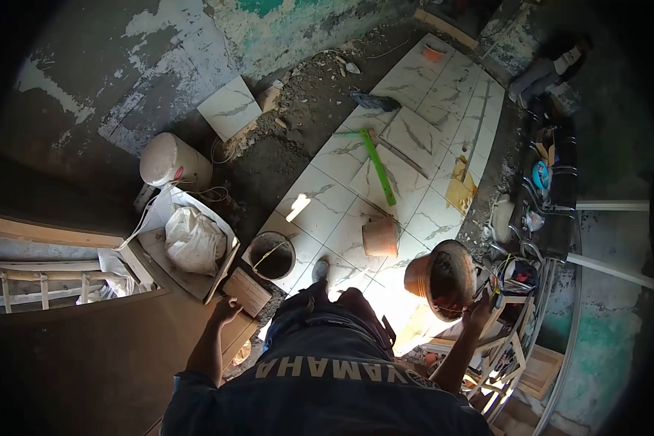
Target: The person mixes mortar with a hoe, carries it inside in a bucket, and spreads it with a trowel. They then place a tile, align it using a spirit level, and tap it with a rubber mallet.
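Note:
My left hand (227, 310) hangs low at the left with its fingers curled in, and I see nothing in it. A brown rectangular block (248, 292) lies just beyond it. My right hand (477, 312) is closed beside the rim of an orange bucket (417, 276) with a dirty inside. Something dark and narrow (496, 302) shows at that hand, too small to name. Nearby on the tiled floor (327, 211) are a smaller orange bucket (380, 237) and a dark bucket (272, 255) with a handle.
A green straightedge (378, 167) lies across loose tiles (412, 138). A white sack (195, 240) rests in an open box at left, near a pale drum (168, 161). Wooden frames (512, 349) stand at right. Another person (552, 73) sits at the far right.

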A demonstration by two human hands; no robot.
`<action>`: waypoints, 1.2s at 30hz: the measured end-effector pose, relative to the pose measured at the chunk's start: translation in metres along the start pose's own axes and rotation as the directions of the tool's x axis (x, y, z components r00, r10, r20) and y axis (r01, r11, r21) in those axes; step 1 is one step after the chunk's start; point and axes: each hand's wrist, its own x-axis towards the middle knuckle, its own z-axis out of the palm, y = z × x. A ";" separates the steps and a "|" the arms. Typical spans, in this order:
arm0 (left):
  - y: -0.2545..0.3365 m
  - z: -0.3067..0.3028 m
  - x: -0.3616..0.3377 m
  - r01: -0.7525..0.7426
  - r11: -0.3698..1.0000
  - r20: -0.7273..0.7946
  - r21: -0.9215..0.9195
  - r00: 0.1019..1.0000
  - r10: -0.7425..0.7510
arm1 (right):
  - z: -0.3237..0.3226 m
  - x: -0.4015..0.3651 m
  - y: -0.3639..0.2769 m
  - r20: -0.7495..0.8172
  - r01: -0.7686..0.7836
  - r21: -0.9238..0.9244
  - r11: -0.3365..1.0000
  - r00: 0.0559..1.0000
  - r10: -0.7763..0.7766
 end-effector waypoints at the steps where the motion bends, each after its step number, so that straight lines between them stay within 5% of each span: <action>1: 0.029 -0.012 0.021 -0.039 0.999 -0.012 0.024 0.999 0.040 | 0.007 0.005 -0.007 0.006 0.001 -0.002 1.000 1.000 -0.001; 5: 0.147 -0.063 0.093 -0.274 0.962 -0.123 0.015 0.954 0.274 | 0.047 0.032 -0.007 -0.022 -0.003 -0.074 0.997 1.000 0.001; 7: 0.194 -0.076 0.120 -0.258 0.961 -0.102 -0.098 0.963 0.248 | 0.068 0.051 -0.002 -0.016 -0.037 -0.096 0.995 0.999 0.036; 12: 0.256 -0.063 0.180 -0.296 0.955 0.098 -0.028 0.950 0.298 | 0.150 0.100 0.011 -0.173 -0.207 -0.279 0.938 0.971 0.163; 16: 0.314 -0.036 0.195 -0.282 0.948 0.342 0.147 0.914 0.219 | 0.219 0.143 0.028 -0.120 -0.250 -0.347 0.904 0.968 0.221; 20: 0.410 -0.059 0.204 -0.269 0.961 0.216 0.071 0.944 0.248 | 0.306 0.146 -0.013 -0.045 -0.208 -0.384 0.900 0.977 0.207; 22: 0.432 -0.074 0.242 -0.384 0.914 0.234 0.134 0.908 0.347 | 0.356 0.165 -0.018 0.059 -0.135 -0.379 0.915 0.984 0.170; 31: 0.557 -0.163 0.469 -0.630 0.739 0.427 0.238 0.751 0.503 | 0.709 0.180 -0.044 0.479 0.147 -0.393 0.908 0.875 0.065; 34: 0.620 -0.229 0.583 -0.612 0.766 0.435 0.196 0.755 0.491 | 0.873 0.196 -0.020 0.789 0.356 -0.383 0.852 0.606 0.102; 36: 0.634 -0.264 0.637 -0.418 0.907 0.485 0.052 0.804 0.343 | 0.959 0.174 0.002 0.673 0.330 -0.549 0.768 0.719 0.172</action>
